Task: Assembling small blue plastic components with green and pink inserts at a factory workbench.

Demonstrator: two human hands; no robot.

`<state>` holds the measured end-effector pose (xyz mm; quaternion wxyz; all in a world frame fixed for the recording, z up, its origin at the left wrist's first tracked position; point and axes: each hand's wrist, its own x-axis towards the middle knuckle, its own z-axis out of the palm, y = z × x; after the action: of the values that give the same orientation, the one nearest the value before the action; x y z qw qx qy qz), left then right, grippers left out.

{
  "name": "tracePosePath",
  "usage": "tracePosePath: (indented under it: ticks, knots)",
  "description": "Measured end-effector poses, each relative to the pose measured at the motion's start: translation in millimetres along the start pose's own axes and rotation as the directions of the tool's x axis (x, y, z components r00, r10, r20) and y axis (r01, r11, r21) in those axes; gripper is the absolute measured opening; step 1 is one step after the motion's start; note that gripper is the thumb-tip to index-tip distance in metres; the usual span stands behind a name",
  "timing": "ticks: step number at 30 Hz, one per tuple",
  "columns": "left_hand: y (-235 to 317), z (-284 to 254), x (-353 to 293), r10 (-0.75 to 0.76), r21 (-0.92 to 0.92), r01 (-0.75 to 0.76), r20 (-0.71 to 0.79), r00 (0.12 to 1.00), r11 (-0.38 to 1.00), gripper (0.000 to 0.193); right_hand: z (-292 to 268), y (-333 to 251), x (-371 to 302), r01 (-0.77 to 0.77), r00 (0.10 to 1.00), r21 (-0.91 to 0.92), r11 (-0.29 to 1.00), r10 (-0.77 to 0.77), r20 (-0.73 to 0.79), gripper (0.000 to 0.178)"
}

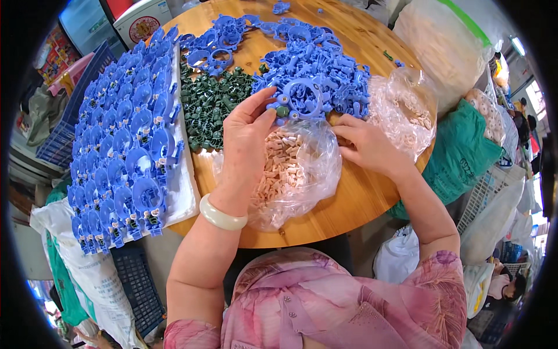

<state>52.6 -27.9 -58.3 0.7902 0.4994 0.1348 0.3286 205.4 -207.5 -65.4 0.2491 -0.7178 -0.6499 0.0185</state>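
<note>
My left hand (pixel 245 131) is closed, thumb and fingers pinching a blue plastic ring-shaped toy part (pixel 319 100) with a small dark green piece (pixel 282 110) at its side. Just right of it, my right hand (pixel 369 142) has its fingers curled together at the edge of the blue pile; whatever is between them is hidden. Below and between the hands lies an open clear bag (pixel 322 154) with many small peach-coloured pieces (pixel 283 166). Behind them rises a heap of loose blue plastic parts (pixel 331 70), with a heap of dark green pieces (pixel 212 102) to its left.
On the left, a white board (pixel 187 192) carries rows of blue assembled toys (pixel 125 139). A second clear bag (pixel 407 110) of pale pieces sits at the round wooden table's (pixel 354 200) right side. Stuffed sacks, a green bag (pixel 465 154) and a blue crate (pixel 139 285) surround the table.
</note>
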Motion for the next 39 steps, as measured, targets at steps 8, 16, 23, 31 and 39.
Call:
tracePosePath:
  ticks: [8,16,23,31,39]
  knots:
    - [0.1,0.6,-0.4,-0.015,-0.023,0.015,0.009,1.0,1.0,0.032,-6.6,12.5,-23.1,-0.132,0.99,-0.07,0.989,0.129,-0.054,0.015]
    - [-1.0,1.0,-1.1,-0.01,-0.001,0.01,0.023,1.0,1.0,0.032,-17.7,-3.9,-32.7,-0.266,0.963,-0.015,0.964,0.265,-0.051,0.013]
    - [-1.5,1.1,-1.7,-0.008,-0.017,0.009,0.035,0.999,1.0,0.032,-7.3,5.0,-34.3,-0.12,0.989,-0.165,0.979,0.103,-0.11,0.013]
    - [-0.3,0.2,-3.8,-0.017,-0.014,0.018,0.049,0.999,1.0,0.031,-17.5,-2.2,-31.3,-0.61,0.776,0.544,0.576,0.574,0.262,0.014]
    - [1.2,3.1,-3.4,-0.032,-0.005,0.032,0.051,0.998,0.999,0.032,-12.3,10.7,-38.0,-0.227,0.971,0.165,0.96,0.235,-0.03,0.015]
